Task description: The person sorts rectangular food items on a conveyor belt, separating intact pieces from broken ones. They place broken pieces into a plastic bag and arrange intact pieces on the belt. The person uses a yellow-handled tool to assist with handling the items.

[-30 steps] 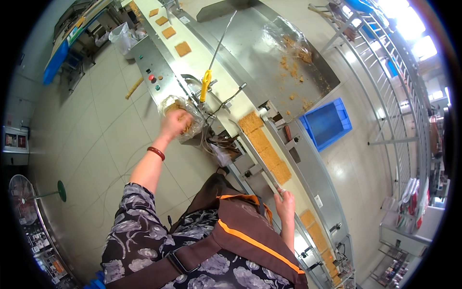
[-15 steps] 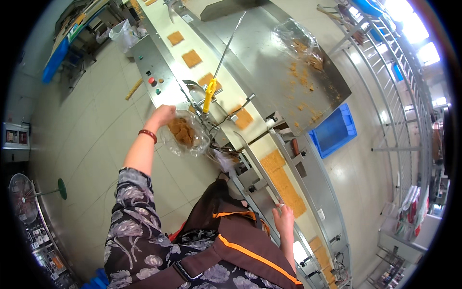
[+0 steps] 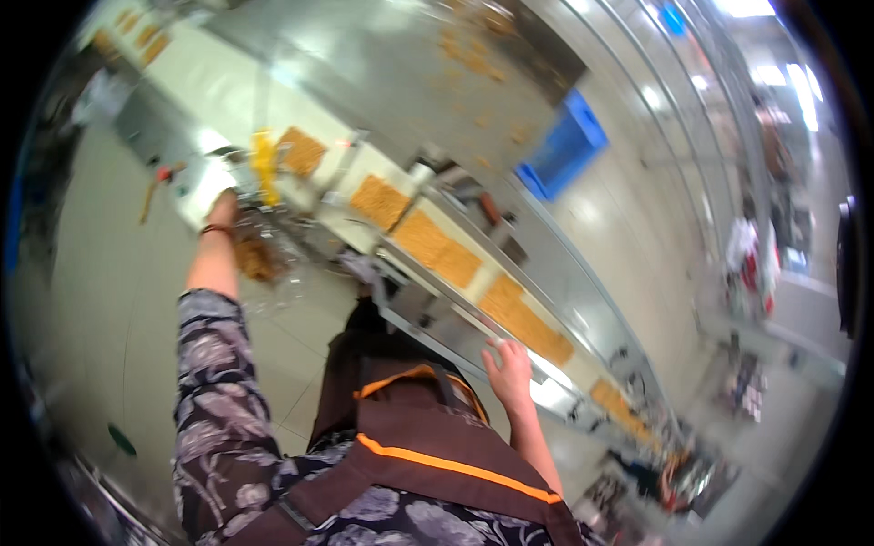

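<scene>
My left hand [image 3: 223, 209] reaches to the edge of the bright metal control panel [image 3: 187, 177]. Its fingers are smeared by motion and glare. Just below it hangs a clear plastic bag [image 3: 289, 273] with brown broken pieces [image 3: 258, 259] inside. A yellow-handled tool [image 3: 264, 166] stands beside that hand at the belt. My right hand [image 3: 510, 369] is over the near rail of the conveyor, thumb and fingers apart, holding nothing. On the pale conveyor belt [image 3: 350, 168] lie flat golden-brown squares [image 3: 300, 152] and longer sheets [image 3: 435, 247].
A wide steel tray [image 3: 364, 64] with scattered crumbs [image 3: 469, 55] lies past the belt. Below its corner sits a blue crate [image 3: 564, 146]. Metal racks [image 3: 674, 136] stand at right. Another person [image 3: 669, 482] is at the conveyor's lower right end.
The whole view has swung, shifting the scene, and is blurred now. My left hand is still near the panel and bag. My right hand stays over the conveyor's near rail.
</scene>
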`<state>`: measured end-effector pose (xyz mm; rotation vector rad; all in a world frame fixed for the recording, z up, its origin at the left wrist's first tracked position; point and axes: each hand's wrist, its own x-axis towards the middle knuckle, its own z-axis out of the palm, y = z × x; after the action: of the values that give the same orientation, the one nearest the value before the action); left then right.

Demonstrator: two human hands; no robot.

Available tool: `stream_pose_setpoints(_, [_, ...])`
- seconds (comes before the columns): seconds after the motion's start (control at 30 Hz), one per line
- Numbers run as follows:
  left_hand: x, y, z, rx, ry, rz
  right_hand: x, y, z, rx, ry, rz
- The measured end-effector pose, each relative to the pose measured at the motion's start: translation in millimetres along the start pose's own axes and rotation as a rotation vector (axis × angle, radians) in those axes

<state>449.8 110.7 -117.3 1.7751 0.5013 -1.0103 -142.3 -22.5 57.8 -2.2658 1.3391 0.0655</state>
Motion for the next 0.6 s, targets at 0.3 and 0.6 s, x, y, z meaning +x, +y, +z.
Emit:
stream_pose_setpoints(0.3, [69.3,-6.7,-36.7,-0.045,-0.102,-0.076,2.7,98.6,26.5,-0.145,0.467,0.432])
stream_pose_setpoints(0.6, [6.9,73.8,-93.9,0.658,0.146,0.399,24.4,157.9,29.8,0.297,0.625,0.765])
